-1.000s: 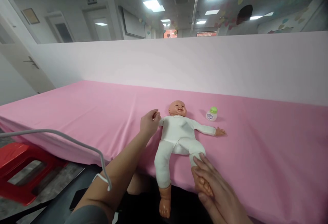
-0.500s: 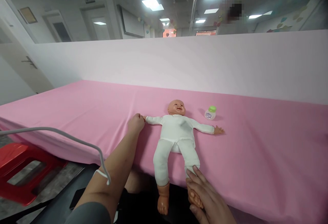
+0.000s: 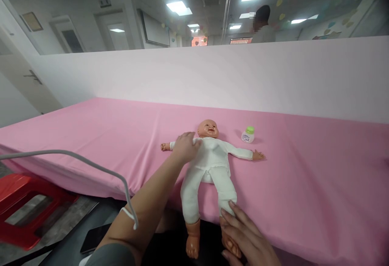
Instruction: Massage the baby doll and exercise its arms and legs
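Whereas half a second ago your left hand (image 3: pixel 186 147) was at the doll's fingers, in the head view it now bends over the shoulder, fingers together and partly curled; any grip there cannot be told. Meaning: the doll's hand (image 3: pixel 165 146) is free, arm out on the pink cloth (image 3: pixel 304 176). Doll (image 3: pixel 212 156) lies face up before you, feet past the near edge. Your right hand (image 3: pixel 251 237) is half open, cupped along the lower leg and foot; firmness unclear. Bottle (image 3: pixel 248 136), green-capped, beside the doll's head: label printed, too small to read.
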The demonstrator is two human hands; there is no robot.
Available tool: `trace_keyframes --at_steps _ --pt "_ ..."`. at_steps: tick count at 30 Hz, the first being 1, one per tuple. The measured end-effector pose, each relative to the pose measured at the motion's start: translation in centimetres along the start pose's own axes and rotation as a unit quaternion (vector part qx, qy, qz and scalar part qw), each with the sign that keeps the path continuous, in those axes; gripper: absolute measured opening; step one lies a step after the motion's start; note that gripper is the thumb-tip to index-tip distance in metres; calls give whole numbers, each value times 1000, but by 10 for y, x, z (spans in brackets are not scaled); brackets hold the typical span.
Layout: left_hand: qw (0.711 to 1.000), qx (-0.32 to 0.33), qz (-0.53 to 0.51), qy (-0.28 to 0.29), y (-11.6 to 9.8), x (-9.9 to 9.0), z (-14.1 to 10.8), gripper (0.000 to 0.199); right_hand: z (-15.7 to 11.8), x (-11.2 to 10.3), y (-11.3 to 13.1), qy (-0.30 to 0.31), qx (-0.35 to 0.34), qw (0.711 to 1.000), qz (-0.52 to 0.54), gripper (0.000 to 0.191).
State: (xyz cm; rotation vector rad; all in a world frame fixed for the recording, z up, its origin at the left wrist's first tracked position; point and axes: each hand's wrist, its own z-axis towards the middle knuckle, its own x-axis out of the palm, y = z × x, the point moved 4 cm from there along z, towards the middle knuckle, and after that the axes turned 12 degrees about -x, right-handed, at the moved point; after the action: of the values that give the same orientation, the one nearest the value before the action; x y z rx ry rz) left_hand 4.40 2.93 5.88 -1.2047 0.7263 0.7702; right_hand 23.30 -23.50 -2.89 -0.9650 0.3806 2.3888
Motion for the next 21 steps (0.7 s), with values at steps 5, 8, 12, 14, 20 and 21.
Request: trace_keyframes --at_steps 5,8,12,14,20,21 --pt "990 103 44 90 -48 30 -18 58 2 -9 -1 -29 -2 999 13 46" --pt "984 101 76 122 -48 44 -22 63 8 -19 -1 -52 -2 998 21 39" --pt "982 91 82 142 -41 52 -24 76 15 -31 -3 -73 21 996 36 34" --pt "982 92 80 144 -40 53 -24 79 14 -35 -8 -90 56 993 54 31" --pt "983 88 81 140 -38 55 -23 83 0 -27 -56 -160 365 896 197 25" --pt "983 88 81 139 -37 56 -23 84 0 -23 -66 -183 415 861 231 28"
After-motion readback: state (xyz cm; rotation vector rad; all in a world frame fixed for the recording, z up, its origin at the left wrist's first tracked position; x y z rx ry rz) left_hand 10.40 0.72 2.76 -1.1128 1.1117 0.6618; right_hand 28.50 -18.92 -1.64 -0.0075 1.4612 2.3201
